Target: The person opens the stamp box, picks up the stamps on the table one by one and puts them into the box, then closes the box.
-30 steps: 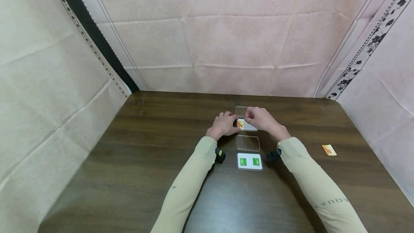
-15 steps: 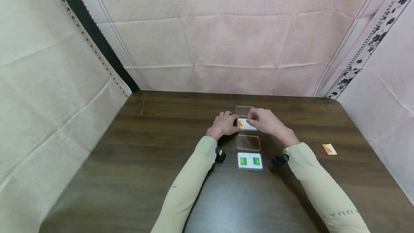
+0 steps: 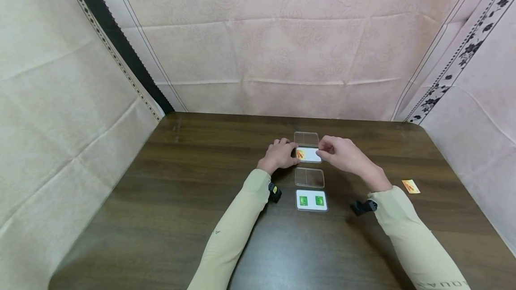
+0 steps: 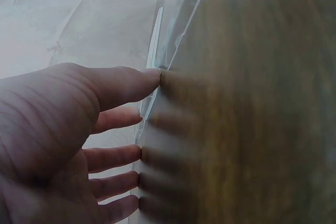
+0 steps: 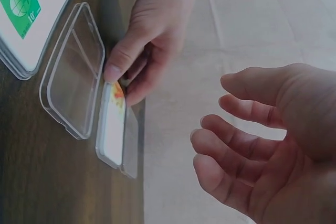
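A far clear plastic case (image 3: 308, 155) lies unfolded, its transparent lid (image 3: 306, 138) behind the base. On its white insert, an orange stamp-like piece (image 3: 300, 154) sits at the left. My left hand (image 3: 279, 153) holds the case's left end between thumb and index finger, the other fingers spread beside it. My right hand (image 3: 340, 152) hovers at the case's right end, fingers loosely bent. In the right wrist view nothing shows between its fingers (image 5: 223, 140). A nearer case (image 3: 311, 201) holds two green stamp-like pieces; one (image 5: 21, 2) bears a globe and a "10".
The nearer case's clear lid (image 3: 309, 177) lies between the two bases. A loose orange stamp-like piece (image 3: 410, 186) lies on the right part of the dark wooden table (image 3: 193, 191). Pale cloth (image 3: 282, 57) hangs behind the table and along both sides.
My right hand has drawn back to the right from over the far case, uncovering more of its white insert and lid. The left hand has stayed at the case's left end.
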A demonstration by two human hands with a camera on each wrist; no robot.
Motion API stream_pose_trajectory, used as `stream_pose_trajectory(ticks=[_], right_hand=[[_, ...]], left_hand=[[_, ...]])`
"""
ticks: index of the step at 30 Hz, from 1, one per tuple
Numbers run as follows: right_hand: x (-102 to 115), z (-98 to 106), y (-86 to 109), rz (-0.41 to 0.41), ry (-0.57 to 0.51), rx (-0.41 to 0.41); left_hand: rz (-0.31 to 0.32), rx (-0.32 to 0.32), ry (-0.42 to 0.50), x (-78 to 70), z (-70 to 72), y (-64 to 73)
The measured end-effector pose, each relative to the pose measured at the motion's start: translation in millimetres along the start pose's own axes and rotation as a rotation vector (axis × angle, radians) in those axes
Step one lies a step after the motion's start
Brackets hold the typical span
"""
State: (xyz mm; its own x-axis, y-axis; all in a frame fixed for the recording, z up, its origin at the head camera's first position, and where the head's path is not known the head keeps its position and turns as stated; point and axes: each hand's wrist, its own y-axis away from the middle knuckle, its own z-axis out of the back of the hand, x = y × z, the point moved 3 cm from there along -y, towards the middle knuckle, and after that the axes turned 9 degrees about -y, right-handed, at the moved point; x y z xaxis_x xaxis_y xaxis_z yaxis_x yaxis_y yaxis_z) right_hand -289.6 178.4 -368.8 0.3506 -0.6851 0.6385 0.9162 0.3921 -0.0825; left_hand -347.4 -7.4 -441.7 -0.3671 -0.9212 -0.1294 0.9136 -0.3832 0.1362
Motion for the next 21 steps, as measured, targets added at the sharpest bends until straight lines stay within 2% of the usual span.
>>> stream_pose_trajectory(ticks=[10, 21], right_hand=[[1, 13, 16.1, 0.019, 0.035, 0.007], [-5, 26, 33.0, -0.008, 0.079, 0.037]], left_hand=[[-0.012, -0.005, -0.011, -0.1, 1.1, 0.9], [-0.008, -0.006, -0.008, 0.4, 0.4, 1.7]])
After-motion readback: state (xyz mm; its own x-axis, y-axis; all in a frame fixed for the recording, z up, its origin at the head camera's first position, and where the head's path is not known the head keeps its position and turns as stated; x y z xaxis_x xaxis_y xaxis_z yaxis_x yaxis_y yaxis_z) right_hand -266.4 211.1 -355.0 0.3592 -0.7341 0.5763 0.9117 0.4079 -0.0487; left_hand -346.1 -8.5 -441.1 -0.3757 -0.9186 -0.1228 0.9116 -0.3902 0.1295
